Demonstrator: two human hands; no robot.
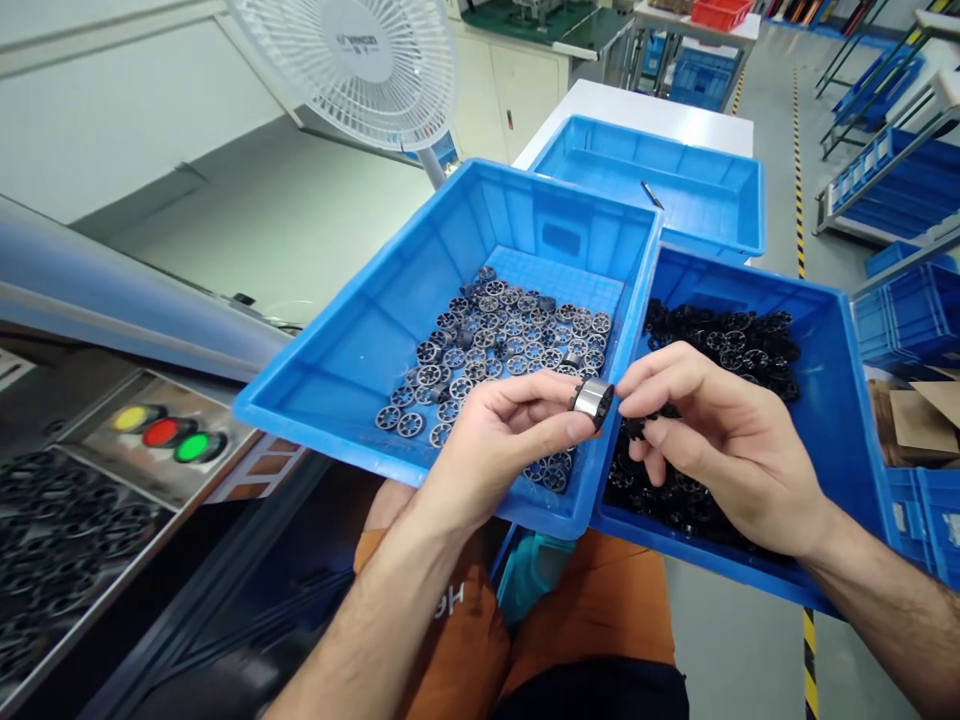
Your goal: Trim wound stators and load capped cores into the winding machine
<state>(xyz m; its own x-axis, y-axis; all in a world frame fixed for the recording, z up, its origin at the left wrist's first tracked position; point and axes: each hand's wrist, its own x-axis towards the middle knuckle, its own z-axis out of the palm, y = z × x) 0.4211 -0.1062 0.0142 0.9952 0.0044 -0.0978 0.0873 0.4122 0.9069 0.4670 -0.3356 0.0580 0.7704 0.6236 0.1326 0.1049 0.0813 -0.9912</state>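
Pinching a small metal ring [592, 400] between thumb and forefinger, the left hand [499, 440] holds it above the seam between two blue bins; the right hand [712, 440] closes its fingertips on the ring's other edge, perhaps also cupping a black piece; a light, square grip suits the smooth, shiny band; the left bin [360, 350] holds grey spoked wheels [502, 340], the right bin [840, 400] matte black ones [720, 340].

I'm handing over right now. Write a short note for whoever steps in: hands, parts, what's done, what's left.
Left hand: pinches a small metal ring between thumb and fingertips, above the near rim of the left bin.
Right hand: fingertips beside the ring, with small black parts under its fingers, over the right bin.
Parts: grey spoked wheels lie loose in the left bin; black wheels fill the right bin. A third bin behind holds almost nothing.
Done: one ring in hand.
Left: both piles still large; whether the ring is already fitted cannot be seen.
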